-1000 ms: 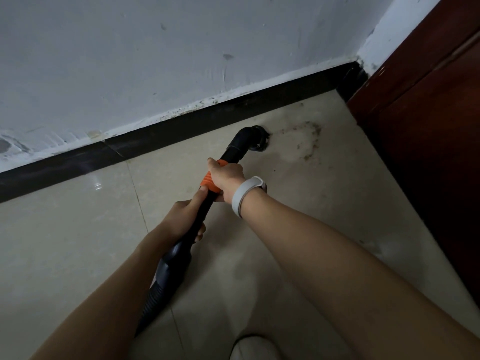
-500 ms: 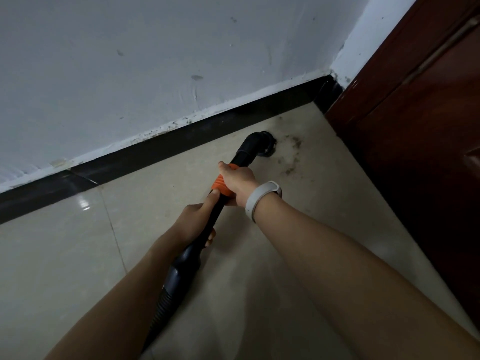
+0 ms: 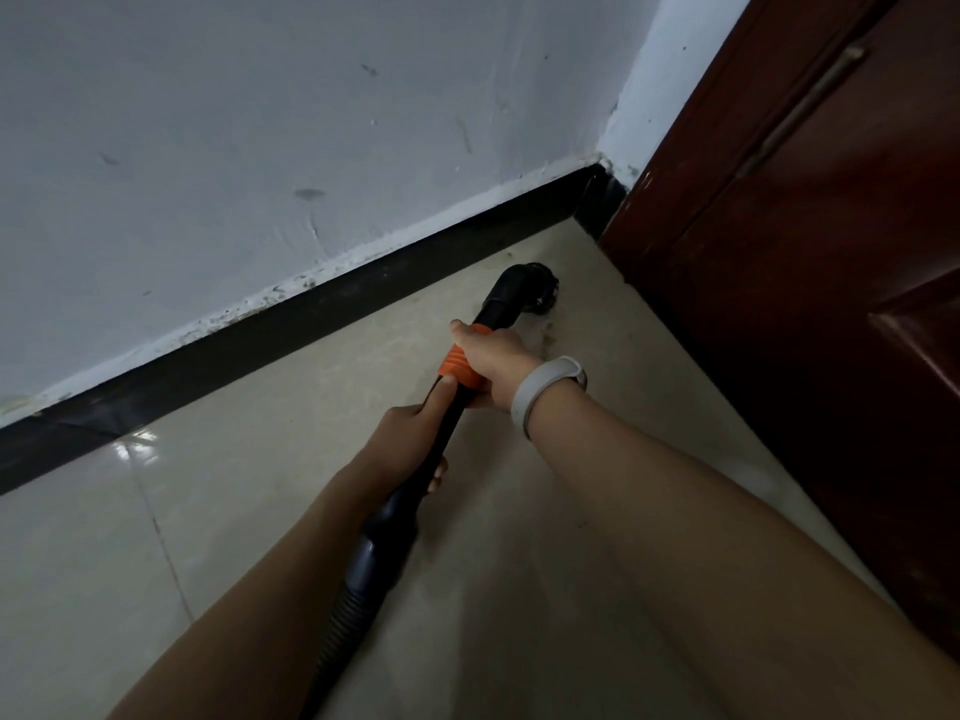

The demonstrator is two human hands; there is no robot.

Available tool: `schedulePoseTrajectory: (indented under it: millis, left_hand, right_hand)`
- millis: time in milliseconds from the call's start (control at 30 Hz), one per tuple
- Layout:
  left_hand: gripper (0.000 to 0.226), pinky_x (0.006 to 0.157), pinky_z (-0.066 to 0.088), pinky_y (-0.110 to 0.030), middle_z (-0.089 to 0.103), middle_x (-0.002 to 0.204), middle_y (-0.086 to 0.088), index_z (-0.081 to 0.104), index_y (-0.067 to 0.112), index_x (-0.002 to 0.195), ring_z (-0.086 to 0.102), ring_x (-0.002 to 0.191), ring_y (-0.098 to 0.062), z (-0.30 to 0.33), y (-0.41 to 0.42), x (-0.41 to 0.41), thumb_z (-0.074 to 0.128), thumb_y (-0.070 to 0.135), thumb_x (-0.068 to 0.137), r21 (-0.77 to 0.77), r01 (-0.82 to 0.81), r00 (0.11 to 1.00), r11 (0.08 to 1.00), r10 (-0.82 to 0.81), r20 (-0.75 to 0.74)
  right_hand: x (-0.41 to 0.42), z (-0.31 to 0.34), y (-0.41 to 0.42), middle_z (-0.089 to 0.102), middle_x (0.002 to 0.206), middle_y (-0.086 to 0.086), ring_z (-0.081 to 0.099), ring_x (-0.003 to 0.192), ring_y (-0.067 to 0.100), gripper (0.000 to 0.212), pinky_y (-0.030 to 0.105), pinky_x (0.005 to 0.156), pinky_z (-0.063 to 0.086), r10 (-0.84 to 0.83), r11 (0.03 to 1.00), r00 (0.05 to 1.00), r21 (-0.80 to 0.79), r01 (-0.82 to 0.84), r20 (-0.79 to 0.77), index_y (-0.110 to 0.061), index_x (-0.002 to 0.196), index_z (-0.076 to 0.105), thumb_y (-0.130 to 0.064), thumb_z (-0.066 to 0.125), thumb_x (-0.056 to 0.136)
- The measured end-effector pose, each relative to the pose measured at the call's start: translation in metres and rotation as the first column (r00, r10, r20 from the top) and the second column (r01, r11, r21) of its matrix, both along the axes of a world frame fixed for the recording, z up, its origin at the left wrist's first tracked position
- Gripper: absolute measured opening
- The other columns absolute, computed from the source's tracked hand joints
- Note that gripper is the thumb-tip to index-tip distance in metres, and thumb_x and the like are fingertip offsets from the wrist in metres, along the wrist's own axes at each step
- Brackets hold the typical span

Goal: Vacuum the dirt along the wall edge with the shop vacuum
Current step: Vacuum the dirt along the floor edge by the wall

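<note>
i count two bare hands on my feed: the left hand [image 3: 410,433] and the right hand [image 3: 491,356], both wrapped around one black vacuum wand [image 3: 452,423]. that wand carries one ribbed orange plastic collar [image 3: 457,368], ends in one black round brush nozzle [image 3: 540,293], and joins one black corrugated hose [image 3: 337,631]. i see one pale grey wristband [image 3: 540,392], on the right wrist. there is one white painted wall [image 3: 260,148], one black baseboard strip [image 3: 260,335], one dark reddish-brown wooden door [image 3: 831,252], and two glossy beige floor tiles [image 3: 78,563] split by one grout line.
</note>
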State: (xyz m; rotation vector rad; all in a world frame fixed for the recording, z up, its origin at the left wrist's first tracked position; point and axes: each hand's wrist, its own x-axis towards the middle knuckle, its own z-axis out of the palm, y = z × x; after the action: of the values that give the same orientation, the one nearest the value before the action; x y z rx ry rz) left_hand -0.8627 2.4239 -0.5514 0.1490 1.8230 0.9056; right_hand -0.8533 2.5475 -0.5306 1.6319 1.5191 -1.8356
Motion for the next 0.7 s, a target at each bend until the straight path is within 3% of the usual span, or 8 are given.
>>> schedulePoseTrajectory:
  millis: [133, 233, 367, 467, 700]
  left_hand:
    - [0.061, 0.045, 0.047, -0.022, 0.055, 0.054, -0.010, 0.056, 0.015, 0.107, 0.052, 0.044, -0.017, 0.000, 0.013, 0.002, 0.030, 0.067, 0.087, 0.027, 0.005, 1.000, 1.000, -0.005, 0.016]
    - [0.062, 0.048, 0.046, -0.023, 0.055, 0.052, -0.009, 0.057, 0.016, 0.105, 0.052, 0.044, -0.018, -0.002, 0.019, 0.005, 0.030, 0.068, 0.086, 0.049, 0.023, 0.999, 0.999, -0.024, 0.023]
    - [0.060, 0.047, 0.046, -0.022, 0.055, 0.052, -0.010, 0.058, 0.016, 0.101, 0.052, 0.043, -0.017, -0.005, 0.018, 0.012, 0.030, 0.068, 0.086, 0.048, 0.043, 0.999, 0.998, -0.044, 0.009]
    - [0.058, 0.046, 0.047, -0.021, 0.056, 0.052, -0.009, 0.058, 0.017, 0.096, 0.053, 0.042, -0.017, -0.005, 0.010, 0.015, 0.030, 0.068, 0.086, 0.042, 0.073, 0.997, 0.996, -0.072, -0.023]
    - [0.045, 0.045, 0.048, -0.021, 0.059, 0.056, -0.010, 0.056, 0.024, 0.078, 0.054, 0.044, -0.018, 0.010, -0.027, 0.021, 0.035, 0.063, 0.087, 0.008, 0.006, 0.996, 1.000, -0.006, -0.084]
  right_hand:
    - [0.004, -0.002, 0.010, 0.050, 0.128, 0.015, 0.056, 0.112, 0.035, 0.055, 0.049, 0.089, 0.052, -0.035, 0.999, 0.999, 0.041, 0.035, -0.008, -0.007, 0.136, 0.036, -0.039, 0.052, 0.094]
    - [0.009, -0.002, 0.017, 0.051, 0.111, 0.012, 0.055, 0.112, 0.034, 0.052, 0.048, 0.089, 0.052, -0.056, 0.997, 0.998, 0.046, 0.056, -0.013, -0.007, 0.135, 0.038, -0.037, 0.051, 0.095]
    - [0.018, -0.003, 0.014, 0.050, 0.129, 0.014, 0.055, 0.114, 0.034, 0.055, 0.047, 0.087, 0.053, -0.060, 0.997, 0.998, 0.055, 0.060, -0.002, -0.006, 0.136, 0.037, -0.040, 0.051, 0.094]
    - [0.023, -0.004, 0.005, 0.049, 0.131, 0.013, 0.055, 0.115, 0.033, 0.056, 0.045, 0.083, 0.053, -0.080, 0.996, 0.996, 0.035, 0.081, -0.031, -0.008, 0.136, 0.036, -0.041, 0.051, 0.095]
    - [0.028, 0.002, -0.035, 0.050, 0.099, 0.005, 0.057, 0.110, 0.030, 0.048, 0.045, 0.092, 0.051, -0.097, 0.993, 0.989, 0.059, 0.104, -0.107, -0.004, 0.127, 0.044, -0.039, 0.051, 0.095]
